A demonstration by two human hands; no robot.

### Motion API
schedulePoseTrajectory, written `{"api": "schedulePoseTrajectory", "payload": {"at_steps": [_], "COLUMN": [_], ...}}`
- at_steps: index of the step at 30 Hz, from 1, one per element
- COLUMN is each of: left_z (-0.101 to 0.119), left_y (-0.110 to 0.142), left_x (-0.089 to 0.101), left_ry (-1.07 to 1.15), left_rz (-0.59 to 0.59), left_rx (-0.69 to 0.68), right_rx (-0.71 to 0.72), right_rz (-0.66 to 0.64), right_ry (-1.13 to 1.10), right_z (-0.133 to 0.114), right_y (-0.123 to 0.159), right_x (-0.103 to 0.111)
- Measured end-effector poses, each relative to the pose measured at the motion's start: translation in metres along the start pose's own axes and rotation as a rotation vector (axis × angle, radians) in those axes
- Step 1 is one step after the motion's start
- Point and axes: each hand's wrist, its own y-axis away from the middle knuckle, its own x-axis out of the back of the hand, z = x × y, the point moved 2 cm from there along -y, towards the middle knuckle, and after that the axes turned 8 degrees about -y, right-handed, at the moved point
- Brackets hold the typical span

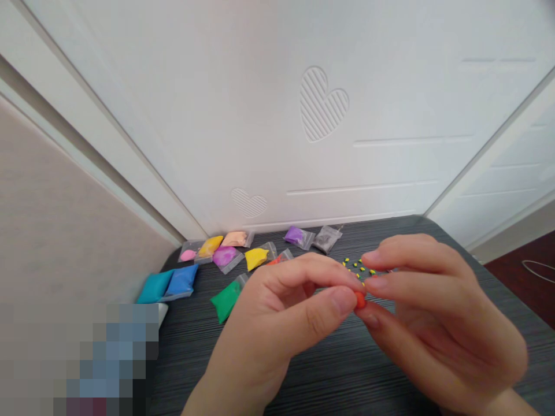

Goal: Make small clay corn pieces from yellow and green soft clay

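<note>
Between my two hands, above the dark table [312,378], is a small ball of red-orange modelling clay [360,299]. The thumb and index finger of my left hand [286,315] pinch it from the left. From the right, the thumb and a fingertip of my right hand [451,312] close on the same ball, while another finger is raised above it. Most of the clay is covered by fingertips. Just behind the hands lie several tiny yellow-and-green pieces [372,272], partly hidden by my right fingers.
Clay bags lie toward the back and left: green [226,301], yellow [256,258], magenta [225,255], purple [295,235], grey [327,238], blue [182,281] and teal [155,287]. A white panel with heart reliefs [324,104] rises behind the table. The lower left is pixelated.
</note>
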Motion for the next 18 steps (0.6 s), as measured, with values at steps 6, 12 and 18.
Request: {"api": "schedulePoseTrajectory", "payload": {"at_steps": [6,12,18], "left_z": [0.0011,0.0031,0.0067], "left_y": [-0.0007,-0.0015,0.0004], "left_x": [-0.0012,-0.0028,-0.0022], "left_ry": [0.006,-0.001,-0.095], "left_rz": [0.032,0.097,0.187], "left_rx": [0.002,0.012,-0.043], "right_rx": [-0.006,-0.124,-0.473], "right_rz": [-0.014,0.053,-0.028], "right_ry": [-0.002,-0.236,-0.836], "right_z": [0.0011,-0.0010,0.0050], "right_y": [-0.0006,0.0016,0.0048], "right_x": [-0.0006,-0.0031,-0.0066]}}
